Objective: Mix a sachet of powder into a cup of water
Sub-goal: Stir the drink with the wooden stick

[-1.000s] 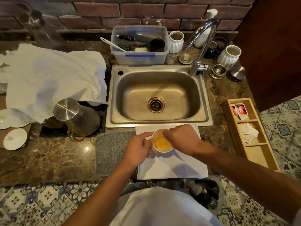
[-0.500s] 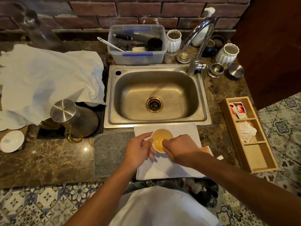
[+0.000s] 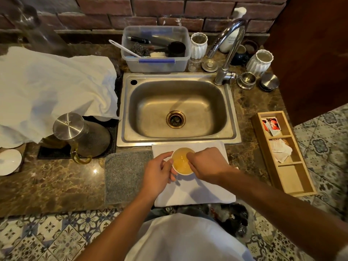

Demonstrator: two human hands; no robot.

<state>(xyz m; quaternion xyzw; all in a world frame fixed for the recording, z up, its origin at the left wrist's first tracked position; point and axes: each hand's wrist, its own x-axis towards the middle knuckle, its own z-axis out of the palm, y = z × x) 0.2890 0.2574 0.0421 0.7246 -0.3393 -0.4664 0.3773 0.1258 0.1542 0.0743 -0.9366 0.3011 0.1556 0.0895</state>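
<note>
A small white cup (image 3: 181, 163) of cloudy yellow-orange liquid stands on a folded white cloth (image 3: 197, 194) at the counter's front edge, below the sink. My left hand (image 3: 158, 172) wraps the cup's left side, thumb and fingers on its wall. My right hand (image 3: 209, 164) hovers at the cup's right rim, its fingertips pinched together over the liquid. Whatever they hold is hidden. The liquid's surface shows pale swirls. Sachets (image 3: 271, 125) lie in the far compartment of a wooden tray (image 3: 293, 178) to the right.
A steel sink (image 3: 122, 113) with a tall tap (image 3: 229, 49) lies just behind the cup. Left of the cloth are a grey mat (image 3: 126, 176) and a glass jug with a steel lid (image 3: 79, 134). A large white cloth (image 3: 52, 91) covers the left counter. A plastic tub (image 3: 156, 65) stands at the back.
My right hand has circled at the cup's rim, down to the near right side and back up. My left hand has stayed on the cup, and the cup has stayed in place.
</note>
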